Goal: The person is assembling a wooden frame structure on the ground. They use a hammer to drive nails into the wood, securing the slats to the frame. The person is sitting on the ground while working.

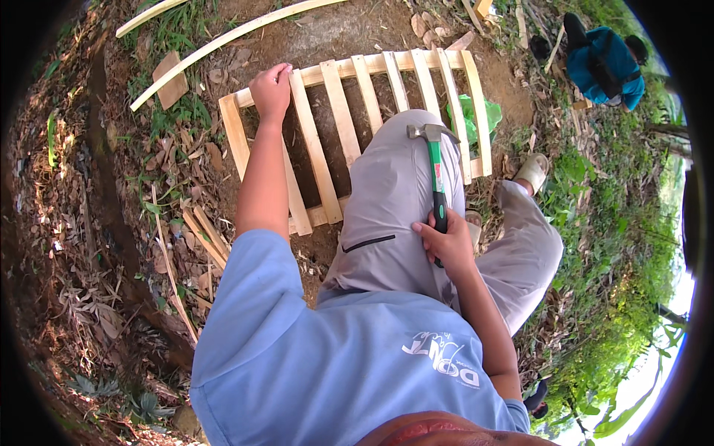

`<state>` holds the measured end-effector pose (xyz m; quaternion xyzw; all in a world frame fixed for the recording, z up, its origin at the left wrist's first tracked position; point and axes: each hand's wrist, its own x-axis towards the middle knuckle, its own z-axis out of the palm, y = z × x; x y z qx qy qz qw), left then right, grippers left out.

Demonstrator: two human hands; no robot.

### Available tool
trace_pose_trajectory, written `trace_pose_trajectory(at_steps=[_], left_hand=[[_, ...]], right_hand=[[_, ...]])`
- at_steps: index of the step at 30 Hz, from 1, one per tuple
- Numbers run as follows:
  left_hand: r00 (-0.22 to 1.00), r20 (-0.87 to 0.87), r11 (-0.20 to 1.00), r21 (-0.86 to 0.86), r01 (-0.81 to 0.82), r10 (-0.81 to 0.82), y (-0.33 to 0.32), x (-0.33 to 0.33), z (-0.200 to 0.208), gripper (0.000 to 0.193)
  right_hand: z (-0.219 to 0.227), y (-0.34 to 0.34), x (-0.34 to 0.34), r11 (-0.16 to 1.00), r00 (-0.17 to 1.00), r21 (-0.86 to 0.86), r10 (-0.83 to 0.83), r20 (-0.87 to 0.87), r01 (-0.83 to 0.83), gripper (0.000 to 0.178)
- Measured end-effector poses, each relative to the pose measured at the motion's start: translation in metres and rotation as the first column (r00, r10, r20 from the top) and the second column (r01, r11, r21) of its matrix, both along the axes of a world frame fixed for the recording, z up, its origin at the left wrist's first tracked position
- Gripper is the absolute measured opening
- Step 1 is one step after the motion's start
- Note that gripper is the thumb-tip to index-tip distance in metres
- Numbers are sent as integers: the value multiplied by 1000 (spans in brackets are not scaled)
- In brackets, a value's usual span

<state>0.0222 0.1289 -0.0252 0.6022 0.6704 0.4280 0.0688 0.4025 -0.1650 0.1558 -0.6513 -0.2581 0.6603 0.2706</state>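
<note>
A slatted wooden frame [321,165] of pale boards lies on the ground ahead of me, several slats crossing two long rails. My left hand [271,92] is closed at the far rail near its left end, over the spot where one slat's upper end is hidden. Whatever its fingers pinch does not show. In my right hand [448,242] is a claw hammer [436,175] with a green and black handle. The hammer's steel head points away from me and lies over my raised knee, in front of the frame's right part.
Long thin wood strips [223,46] lie beyond the frame at left. Short wood pieces [204,236] lie left of my arm. A green plastic bag [485,117] sits behind the right slats. Another person [606,65] in a teal top is at far right. Dry leaves cover the ground.
</note>
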Motion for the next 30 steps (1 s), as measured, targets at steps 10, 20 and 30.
trace_pose_trajectory(at_steps=[10,20,30], left_hand=[[993,-109,997,45,57,-52,-7,0,9,24],[991,-121,998,-49,44,-50,-5,1,6,15],[990,-108,996,-29,86,-88,-7,4,5,14]], right_hand=[[45,36,-12,968,933,64,215,289,-243,34],[53,182,-91,710,707,327,335,623,-624,31],[33,254,-166,607,571,238,442,691,-758,48]])
